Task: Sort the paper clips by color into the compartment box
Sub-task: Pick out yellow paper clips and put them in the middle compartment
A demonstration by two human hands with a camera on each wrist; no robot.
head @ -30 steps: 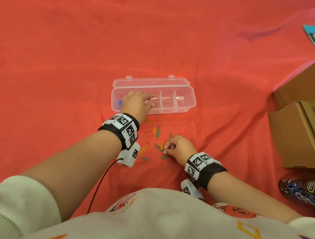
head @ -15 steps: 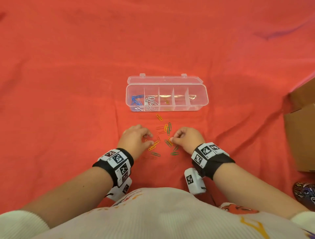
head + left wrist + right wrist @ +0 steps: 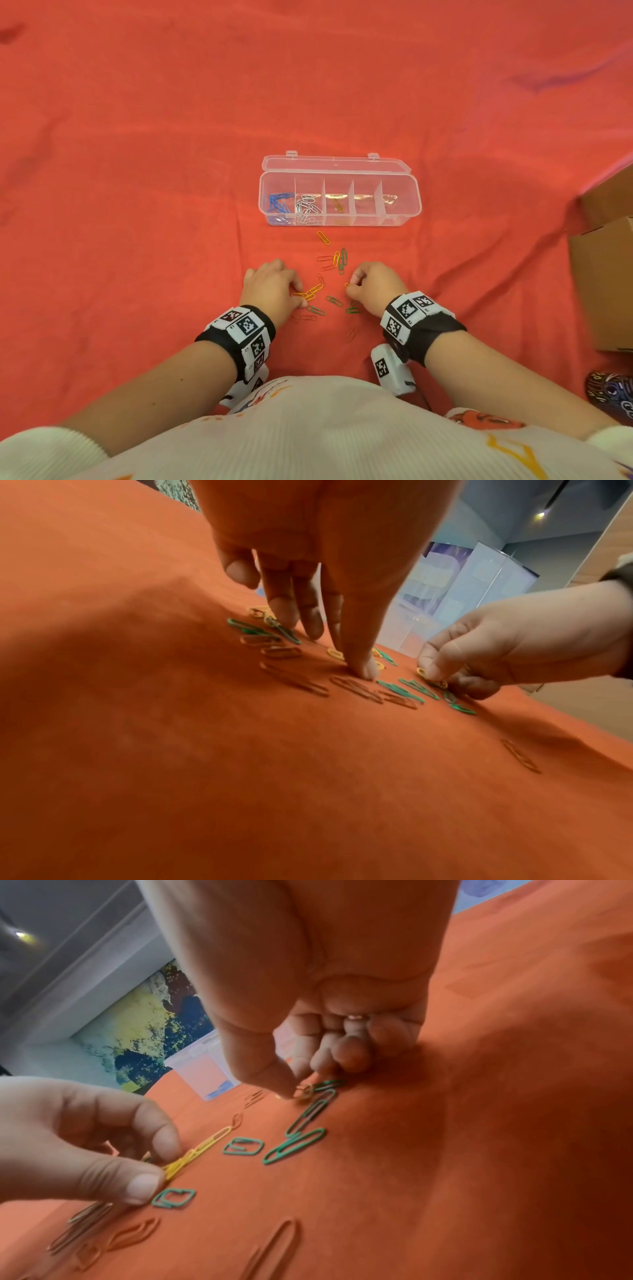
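The clear compartment box lies open on the red cloth, with blue clips in its leftmost cell, white clips in the second and a yellow clip in the third. Loose yellow, green and red clips are scattered in front of it. My left hand pinches a yellow clip on the cloth between thumb and forefinger. My right hand, with its other fingers curled under, pinches another yellow clip next to green clips.
Cardboard boxes stand at the right edge, and a dark patterned object lies at the lower right. Red clips on the red cloth are hard to make out. A lone red clip lies nearer my body.
My left hand has come back from the box to the loose clips and now pinches a yellow one. My right hand stays at the pile.
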